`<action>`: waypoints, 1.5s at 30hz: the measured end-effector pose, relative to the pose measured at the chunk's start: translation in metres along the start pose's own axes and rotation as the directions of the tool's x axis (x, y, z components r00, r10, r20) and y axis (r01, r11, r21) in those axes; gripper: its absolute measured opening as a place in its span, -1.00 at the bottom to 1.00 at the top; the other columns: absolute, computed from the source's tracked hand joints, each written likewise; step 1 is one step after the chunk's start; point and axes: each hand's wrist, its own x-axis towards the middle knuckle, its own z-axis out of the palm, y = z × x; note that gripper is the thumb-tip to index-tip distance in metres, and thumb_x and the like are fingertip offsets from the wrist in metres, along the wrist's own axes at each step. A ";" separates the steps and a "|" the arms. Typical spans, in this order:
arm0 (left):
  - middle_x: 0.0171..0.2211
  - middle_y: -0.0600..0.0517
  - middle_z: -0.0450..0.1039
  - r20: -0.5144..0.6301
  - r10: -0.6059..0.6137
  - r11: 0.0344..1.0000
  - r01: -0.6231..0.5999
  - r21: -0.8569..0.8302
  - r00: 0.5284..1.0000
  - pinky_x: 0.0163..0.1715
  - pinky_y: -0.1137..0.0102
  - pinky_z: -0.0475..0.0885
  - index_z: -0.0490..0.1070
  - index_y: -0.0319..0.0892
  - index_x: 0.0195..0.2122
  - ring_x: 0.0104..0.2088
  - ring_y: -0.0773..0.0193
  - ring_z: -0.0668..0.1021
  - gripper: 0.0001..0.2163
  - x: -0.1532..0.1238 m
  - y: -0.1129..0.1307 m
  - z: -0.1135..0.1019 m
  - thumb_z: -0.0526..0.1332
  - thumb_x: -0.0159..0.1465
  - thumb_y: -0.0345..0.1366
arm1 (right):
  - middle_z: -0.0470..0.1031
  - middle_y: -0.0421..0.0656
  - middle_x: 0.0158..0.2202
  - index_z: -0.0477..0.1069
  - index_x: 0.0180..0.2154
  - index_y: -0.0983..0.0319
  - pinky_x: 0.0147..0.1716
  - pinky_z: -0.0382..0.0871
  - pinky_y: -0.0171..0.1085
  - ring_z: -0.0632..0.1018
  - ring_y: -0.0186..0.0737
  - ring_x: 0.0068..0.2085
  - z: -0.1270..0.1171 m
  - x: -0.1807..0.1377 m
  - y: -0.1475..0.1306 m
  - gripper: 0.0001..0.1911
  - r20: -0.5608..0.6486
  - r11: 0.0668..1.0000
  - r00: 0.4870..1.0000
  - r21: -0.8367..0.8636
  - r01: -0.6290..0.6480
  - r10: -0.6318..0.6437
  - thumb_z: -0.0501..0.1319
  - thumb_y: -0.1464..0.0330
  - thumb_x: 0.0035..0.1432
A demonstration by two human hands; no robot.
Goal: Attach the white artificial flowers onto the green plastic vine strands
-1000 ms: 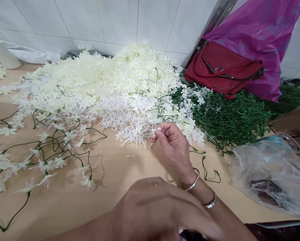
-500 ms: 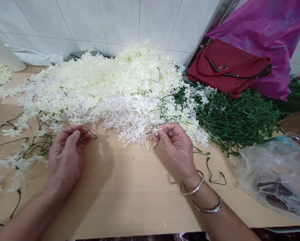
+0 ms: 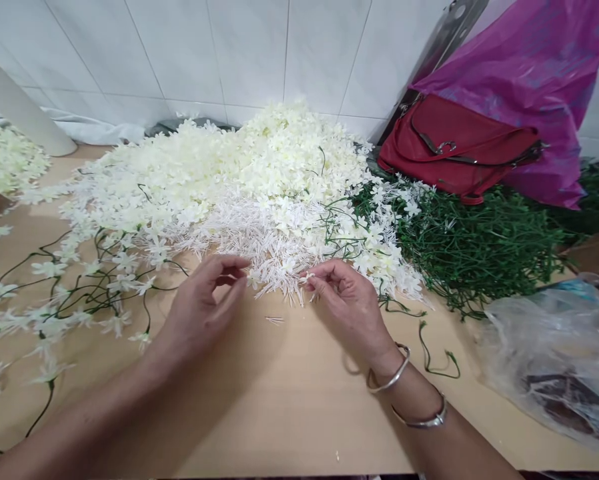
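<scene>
My right hand [image 3: 342,293] pinches a small white artificial flower [image 3: 307,277] between thumb and forefinger, at the front edge of the heap. My left hand [image 3: 210,297] has its thumb and forefinger tips slightly apart, with nothing seen held between them. A loose white flower [image 3: 253,279] lies right by those fingertips. Thin white stamen-like sticks [image 3: 249,223] spread between and behind both hands. Behind them rises a big heap of cream-white flower heads [image 3: 199,157]. To the left, white flowers on green stems [image 3: 99,287] lie scattered on the table [image 3: 279,400].
A mound of green plastic stems [image 3: 479,247] lies at the right, below a red handbag [image 3: 459,147] and a purple plastic bag [image 3: 534,87]. A clear plastic bag [image 3: 549,353] sits nearer. One bent green stem [image 3: 437,367] lies beside my right wrist. A white cylinder [image 3: 27,110] stands far left.
My left hand has moved right, from the stemmed flowers to the front of the white heap. My right hand stays nearly in place, still pinching its flower. The view has shifted slightly.
</scene>
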 end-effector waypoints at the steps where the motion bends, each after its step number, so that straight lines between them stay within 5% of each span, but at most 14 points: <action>1: -0.06 -0.07 0.54 -0.006 0.028 1.000 -0.028 0.014 1.000 -0.06 0.24 0.58 0.49 -0.15 0.00 -0.16 0.21 0.62 -0.80 0.007 0.005 0.006 0.25 0.40 -0.24 | 0.58 -0.24 -0.36 0.53 -0.29 0.19 -0.24 0.43 -0.25 0.58 -0.29 -0.31 0.000 0.000 0.000 -0.91 0.003 1.000 1.000 -0.012 0.001 -0.001 0.27 0.41 0.32; 6: -0.02 -0.08 0.51 -0.131 0.199 0.977 -0.186 0.109 0.971 -0.14 0.33 0.58 0.51 -0.18 -0.03 -0.21 0.28 0.60 -0.82 0.050 0.023 0.034 0.21 0.37 -0.43 | 0.56 -0.25 -0.39 0.48 -0.29 0.18 -0.25 0.40 -0.25 0.56 -0.26 -0.32 -0.004 0.001 -0.003 -0.91 -0.041 0.999 0.999 -0.027 0.032 -0.033 0.27 0.38 0.33; 12: 0.04 -0.16 0.45 -0.023 0.419 0.834 -0.375 0.405 0.908 0.05 0.12 0.49 0.47 -0.19 0.03 -0.01 0.06 0.55 -0.73 0.096 0.026 0.053 0.20 0.34 -0.54 | 0.52 -0.24 -0.42 0.44 -0.31 0.18 -0.26 0.39 -0.23 0.53 -0.24 -0.35 -0.011 0.006 -0.004 -0.90 -0.095 0.997 0.993 -0.056 0.059 -0.065 0.26 0.36 0.31; 19: -0.19 -0.09 0.55 0.025 0.383 0.742 -0.324 0.587 0.923 -0.29 0.29 0.40 0.49 -0.17 -0.22 -0.31 0.16 0.55 -0.88 0.104 0.019 0.030 0.17 0.44 -0.37 | 0.51 -0.24 -0.41 0.44 -0.32 0.17 -0.28 0.38 -0.25 0.52 -0.25 -0.35 -0.007 0.005 -0.005 -0.89 -0.066 0.991 0.995 -0.108 0.073 -0.081 0.22 0.38 0.32; 24: -0.17 -0.08 0.58 -0.053 0.346 0.690 -0.216 0.690 0.937 -0.42 0.30 0.27 0.47 -0.13 -0.05 -0.37 0.16 0.53 -0.85 0.082 0.023 0.009 0.13 0.47 -0.30 | 0.53 -0.25 -0.41 0.44 -0.31 0.16 -0.30 0.37 -0.25 0.53 -0.25 -0.36 -0.009 0.004 -0.010 -0.90 -0.112 0.983 0.989 -0.169 0.076 -0.095 0.22 0.40 0.32; 30: -0.20 0.00 0.55 0.210 0.303 0.825 -0.366 0.431 0.930 -0.33 0.35 0.41 0.48 -0.12 -0.08 -0.33 0.22 0.58 -0.83 0.055 0.018 0.025 0.29 0.39 -0.17 | 0.57 -0.24 -0.36 0.45 -0.28 0.15 -0.28 0.38 -0.24 0.55 -0.25 -0.34 -0.006 0.002 -0.009 -0.92 -0.089 0.974 0.990 -0.209 0.091 -0.112 0.23 0.39 0.33; 34: -0.21 0.00 0.57 0.352 0.236 0.848 -0.369 0.381 0.906 -0.28 0.35 0.41 0.53 -0.12 -0.19 -0.27 0.19 0.59 -0.96 0.047 0.018 0.037 0.29 0.37 -0.32 | 0.56 -0.24 -0.36 0.45 -0.27 0.15 -0.26 0.39 -0.22 0.55 -0.25 -0.34 -0.007 0.002 -0.007 -0.93 -0.098 0.976 0.991 -0.203 0.074 -0.096 0.24 0.37 0.33; 39: -0.43 0.10 0.55 0.277 0.072 0.996 -0.083 0.029 0.958 -0.46 0.41 0.36 0.61 -0.09 -0.25 -0.50 0.33 0.46 -0.86 0.046 0.023 0.032 0.33 0.35 -0.16 | 0.55 -0.25 -0.38 0.45 -0.26 0.16 -0.23 0.39 -0.21 0.56 -0.23 -0.32 -0.011 0.004 -0.009 -0.94 -0.134 0.979 0.987 -0.194 0.057 -0.084 0.25 0.36 0.34; 42: -0.39 0.05 0.60 0.165 -0.004 0.981 0.036 -0.190 0.986 -0.38 0.40 0.49 0.62 -0.13 -0.19 -0.40 0.28 0.58 -0.78 0.048 0.022 0.032 0.35 0.34 -0.08 | 0.55 -0.24 -0.38 0.46 -0.25 0.16 -0.23 0.40 -0.19 0.56 -0.22 -0.32 -0.011 0.005 -0.009 -0.95 -0.151 0.981 0.985 -0.188 0.056 -0.085 0.25 0.35 0.33; 45: -0.32 0.01 0.63 0.179 -0.099 0.901 0.165 -0.402 0.979 -0.28 0.36 0.62 0.60 -0.16 -0.16 -0.28 0.20 0.70 -0.69 0.051 0.019 0.034 0.40 0.30 0.00 | 0.55 -0.23 -0.37 0.47 -0.24 0.16 -0.22 0.41 -0.18 0.57 -0.21 -0.31 -0.010 0.005 -0.007 -0.95 -0.162 0.983 0.983 -0.175 0.063 -0.092 0.25 0.34 0.33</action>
